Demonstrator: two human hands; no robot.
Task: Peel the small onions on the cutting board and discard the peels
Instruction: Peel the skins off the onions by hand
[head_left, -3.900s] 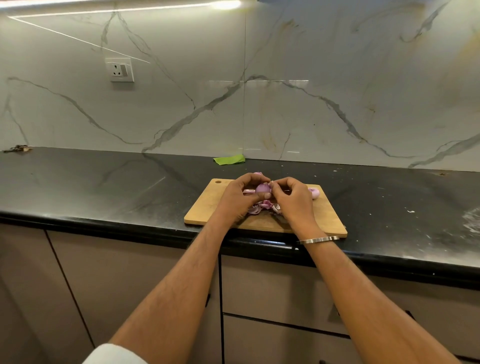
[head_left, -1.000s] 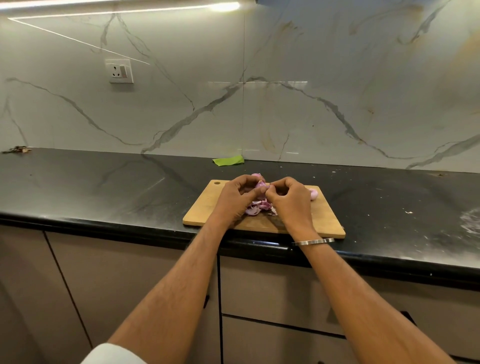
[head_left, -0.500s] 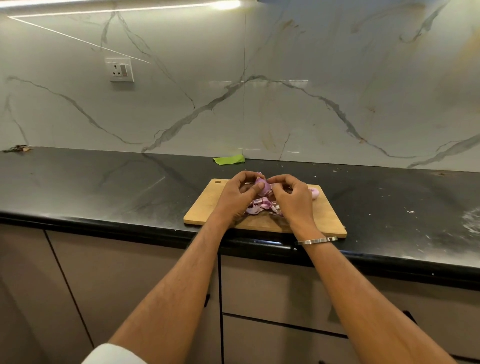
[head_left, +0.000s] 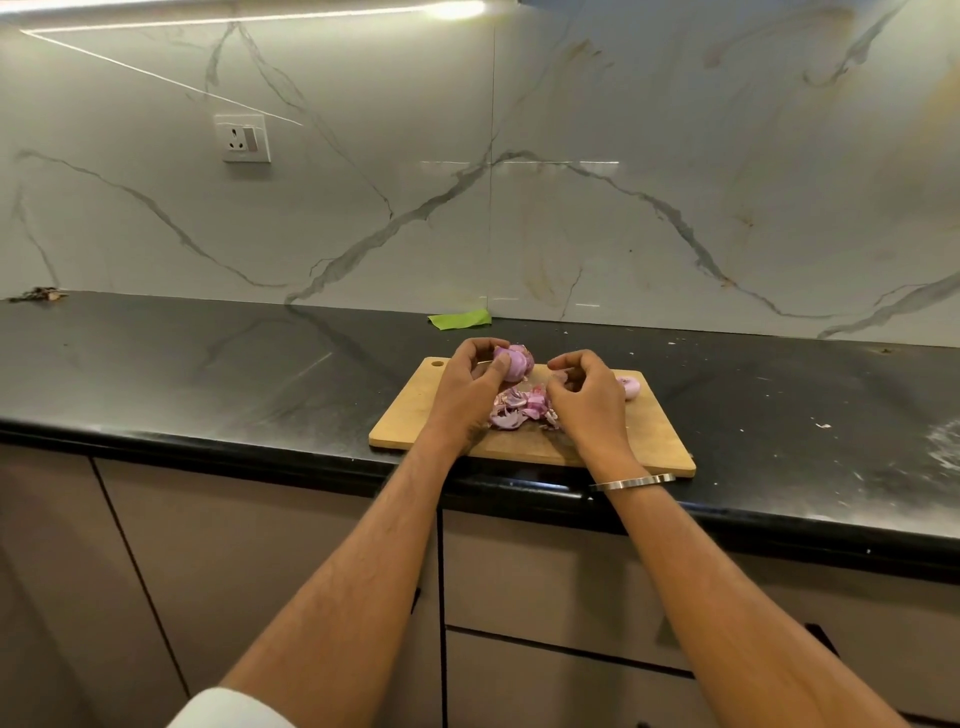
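A small purple onion (head_left: 514, 362) sits in the left hand (head_left: 470, 387). The fingers are curled round it and the thumb presses on its near side. The hand holds the onion up over the far part of the wooden cutting board (head_left: 415, 410). Part of the onion looks smooth and shiny.

Just to the right, the right hand (head_left: 587, 397) hangs over the board too. Its fingers are bent in toward the thumb. There may be a little bit of peel pinched there, but it is too small and blurry to tell. The two hands are near each other and do not touch.

Under and between the hands lies a pile of purple peels (head_left: 522, 408) on the board. Another small onion (head_left: 629, 387) rests on the board at the far right, partly hidden behind the right hand.

A thin silver bangle (head_left: 631, 482) goes round the right wrist.

The board lies on a black counter (head_left: 208, 374), close to its near edge. A green scrap (head_left: 460, 319) lies on the counter by the far wall. A brown bit of mess (head_left: 39, 294) sits at the far left. White specks (head_left: 823, 426) dot the counter on the right. On the marble wall, up to the left, is a white socket (head_left: 242, 138). Brown cupboard doors (head_left: 234, 561) are under the counter.
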